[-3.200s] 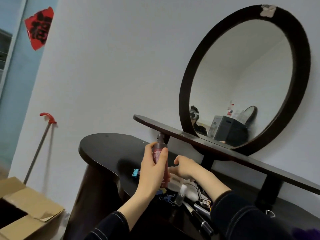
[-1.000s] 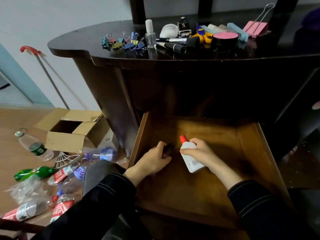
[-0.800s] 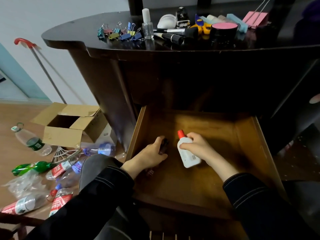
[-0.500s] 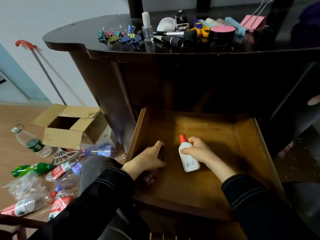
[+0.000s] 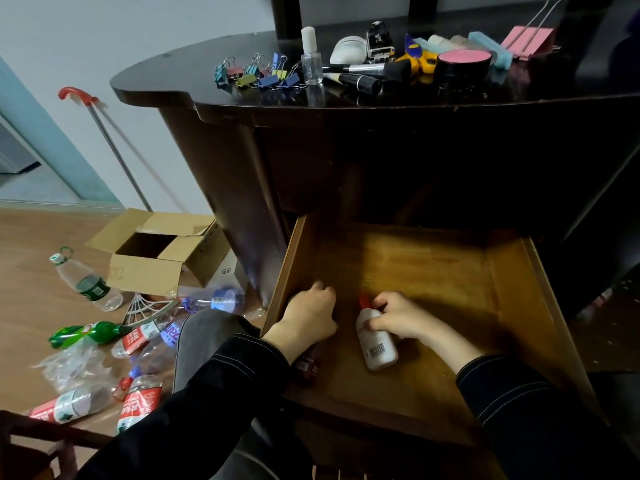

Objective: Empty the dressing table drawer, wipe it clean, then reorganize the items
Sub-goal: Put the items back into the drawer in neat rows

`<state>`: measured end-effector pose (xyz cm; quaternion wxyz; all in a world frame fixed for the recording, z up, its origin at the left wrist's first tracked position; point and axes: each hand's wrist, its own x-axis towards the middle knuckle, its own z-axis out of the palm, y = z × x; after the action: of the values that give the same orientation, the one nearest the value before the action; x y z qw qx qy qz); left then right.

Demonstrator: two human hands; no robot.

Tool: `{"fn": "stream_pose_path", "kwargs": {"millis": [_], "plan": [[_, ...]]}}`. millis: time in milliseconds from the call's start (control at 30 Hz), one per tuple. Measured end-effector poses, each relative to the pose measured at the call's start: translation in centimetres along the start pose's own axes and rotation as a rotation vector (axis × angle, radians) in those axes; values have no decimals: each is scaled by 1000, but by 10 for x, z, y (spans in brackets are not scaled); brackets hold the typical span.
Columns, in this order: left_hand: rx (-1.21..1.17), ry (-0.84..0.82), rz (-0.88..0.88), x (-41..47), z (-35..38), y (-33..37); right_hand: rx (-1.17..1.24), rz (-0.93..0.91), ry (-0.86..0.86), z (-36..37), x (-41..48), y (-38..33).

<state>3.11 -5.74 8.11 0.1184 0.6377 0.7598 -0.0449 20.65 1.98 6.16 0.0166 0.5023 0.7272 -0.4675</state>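
Observation:
The wooden drawer (image 5: 509, 292) stands pulled out below the dark dressing table top (image 5: 166, 77). Inside it, my right hand (image 5: 398, 317) grips a white glue bottle with a red cap (image 5: 377, 344) that lies on the drawer floor. My left hand (image 5: 311, 313) is in the drawer's left front corner, curled over a dark red spray bottle (image 5: 308, 365) whose lower end shows under my wrist. On the table top lie colourful binder clips (image 5: 259, 74), a clear nail polish bottle (image 5: 310, 58), makeup brushes (image 5: 360, 81), yellow scissors (image 5: 420, 58), a pink-lidded jar (image 5: 462, 65) and a pink large clip (image 5: 526, 38).
On the floor at the left sit an open cardboard box (image 5: 156, 251) and several empty plastic bottles (image 5: 86, 282). A red-handled stick (image 5: 104, 136) leans against the wall. The drawer's right half (image 5: 450, 289) holds nothing.
From the mirror and table top the view has dropped to the open drawer. Both hands brought their bottles down into it and drew them toward the drawer's front.

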Motion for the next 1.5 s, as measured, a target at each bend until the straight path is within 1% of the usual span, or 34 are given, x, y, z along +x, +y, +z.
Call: {"fn": "stream_pose_path", "kwargs": {"millis": [133,300,467,533,633,700,867,1033,1167,1333,1500], "plan": [[87,60,34,-2,-3,6,-7,17,-16,-1,-3,-3],[115,24,56,-4,-4,4,2,55,-24,-1,-4,-4],[77,9,45,-5,-6,2,55,93,-54,-1,-8,-2],[69,11,34,-5,-6,1,103,89,-62,2,-10,-4],[67,8,29,-5,-7,1,291,106,-115,13,-14,-10],[58,0,29,-6,-8,0,356,113,-162,23,-15,-15],[70,9,33,-8,-9,1,254,142,-234,36,-17,-21],[96,30,0,-5,-5,-1,267,182,-292,50,-20,-20],[111,32,4,-5,-5,2,251,162,-287,48,-21,-19],[112,51,18,-7,-4,2,139,84,-308,50,-18,-17],[120,42,16,-6,-4,1,134,37,-314,50,-17,-16]]}}
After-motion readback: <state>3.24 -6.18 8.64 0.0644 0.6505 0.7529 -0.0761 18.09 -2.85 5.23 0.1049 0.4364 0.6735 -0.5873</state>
